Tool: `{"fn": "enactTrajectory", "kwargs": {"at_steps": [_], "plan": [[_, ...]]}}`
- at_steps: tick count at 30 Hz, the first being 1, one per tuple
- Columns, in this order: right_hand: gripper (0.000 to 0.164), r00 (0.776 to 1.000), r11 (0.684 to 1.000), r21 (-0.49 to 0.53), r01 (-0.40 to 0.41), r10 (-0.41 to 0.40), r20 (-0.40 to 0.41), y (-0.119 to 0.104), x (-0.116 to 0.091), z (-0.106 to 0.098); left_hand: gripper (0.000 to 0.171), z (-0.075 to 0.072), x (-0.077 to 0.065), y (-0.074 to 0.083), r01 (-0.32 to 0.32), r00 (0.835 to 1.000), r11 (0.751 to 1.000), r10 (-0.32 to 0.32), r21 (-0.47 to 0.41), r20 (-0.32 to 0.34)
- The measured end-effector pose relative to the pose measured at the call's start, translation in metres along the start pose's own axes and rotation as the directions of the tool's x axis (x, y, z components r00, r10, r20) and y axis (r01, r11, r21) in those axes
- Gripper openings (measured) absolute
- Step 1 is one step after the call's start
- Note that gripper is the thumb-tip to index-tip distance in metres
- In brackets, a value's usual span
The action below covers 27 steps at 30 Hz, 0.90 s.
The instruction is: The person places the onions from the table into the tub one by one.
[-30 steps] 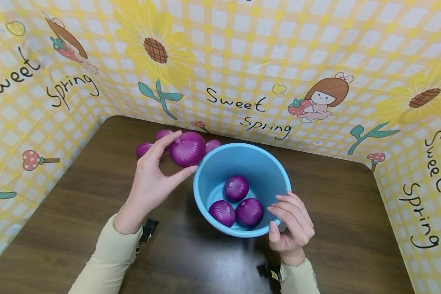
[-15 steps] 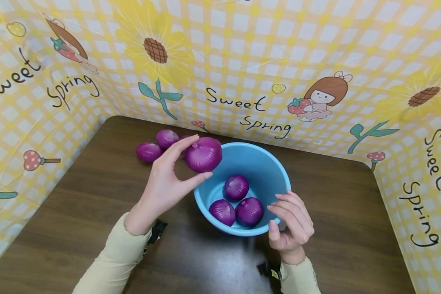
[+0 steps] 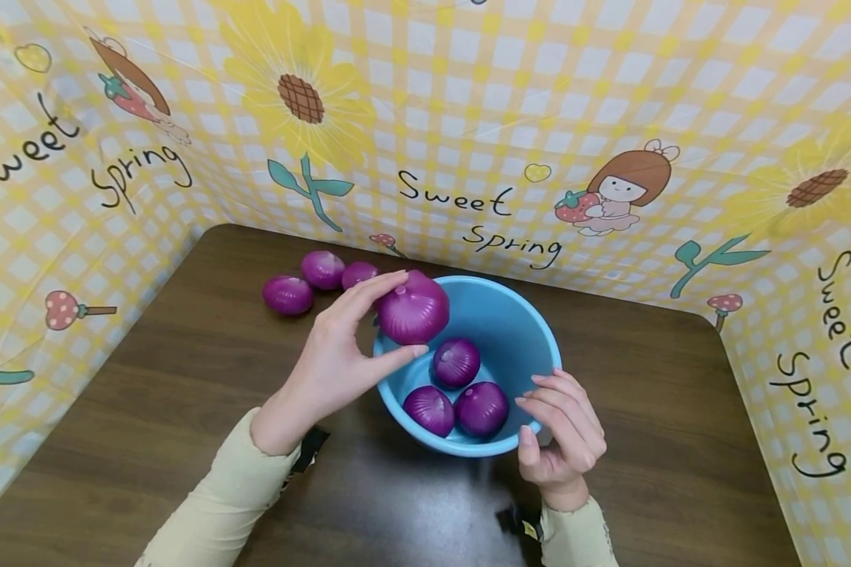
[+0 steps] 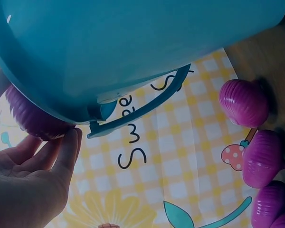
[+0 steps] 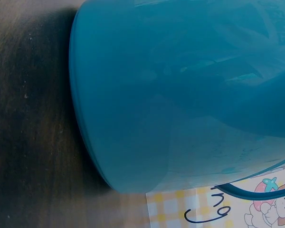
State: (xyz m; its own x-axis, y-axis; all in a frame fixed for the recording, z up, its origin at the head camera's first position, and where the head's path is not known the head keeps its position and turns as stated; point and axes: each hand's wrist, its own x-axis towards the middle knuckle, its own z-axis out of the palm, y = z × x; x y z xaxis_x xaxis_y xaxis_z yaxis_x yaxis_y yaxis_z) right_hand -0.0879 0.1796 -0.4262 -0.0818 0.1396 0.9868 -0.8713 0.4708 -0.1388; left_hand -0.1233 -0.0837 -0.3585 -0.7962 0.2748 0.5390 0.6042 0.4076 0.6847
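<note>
My left hand (image 3: pixel 336 362) pinches a purple onion (image 3: pixel 414 309) between thumb and fingers, over the left rim of a blue bucket (image 3: pixel 507 315). In the left wrist view the held onion (image 4: pixel 35 114) shows beside the bucket's rim, partly covered by it. Three more onions (image 3: pixel 457 363) lie on the bucket's bottom. With its fingers over the right rim and the thumb at the outer side, my right hand (image 3: pixel 567 425) holds the bucket. The right wrist view is filled mostly by the bucket's outer wall (image 5: pixel 180 104); the right hand does not show there.
Several loose onions (image 3: pixel 288 295) lie on the brown wooden table (image 3: pixel 667 409), behind and left of the bucket. A blue handle (image 4: pixel 147 107) hangs along the bucket's side. A yellow checked cloth (image 3: pixel 454 94) closes off the table's back and sides.
My left hand has carried its onion to the right and toward me, from beside the bucket to over its rim. Onions behind that hand have come into view. The right hand stays put.
</note>
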Motion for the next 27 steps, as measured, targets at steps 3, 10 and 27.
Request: {"fn": "enactTrajectory", "kwargs": {"at_steps": [3, 10, 27], "plan": [[0.046, 1.000, 1.000, -0.001, 0.002, -0.002, 0.001, -0.0002, 0.0003, 0.0001, 0.084, 0.0010, 0.0003, 0.0001, -0.014, 1.000, 1.000, 0.014, 0.014, 0.011], [0.046, 1.000, 1.000, 0.002, 0.004, -0.004, -0.004, 0.0000, 0.0001, 0.0007, 0.083, 0.0022, 0.0007, -0.0002, -0.024, 0.999, 0.999, 0.023, 0.029, 0.034], [0.046, 1.000, 1.000, 0.008, 0.005, -0.005, -0.026, -0.0014, 0.0027, 0.0040, 0.085, 0.0025, 0.0008, 0.0003, -0.031, 0.998, 1.000, 0.030, 0.004, 0.062]]}}
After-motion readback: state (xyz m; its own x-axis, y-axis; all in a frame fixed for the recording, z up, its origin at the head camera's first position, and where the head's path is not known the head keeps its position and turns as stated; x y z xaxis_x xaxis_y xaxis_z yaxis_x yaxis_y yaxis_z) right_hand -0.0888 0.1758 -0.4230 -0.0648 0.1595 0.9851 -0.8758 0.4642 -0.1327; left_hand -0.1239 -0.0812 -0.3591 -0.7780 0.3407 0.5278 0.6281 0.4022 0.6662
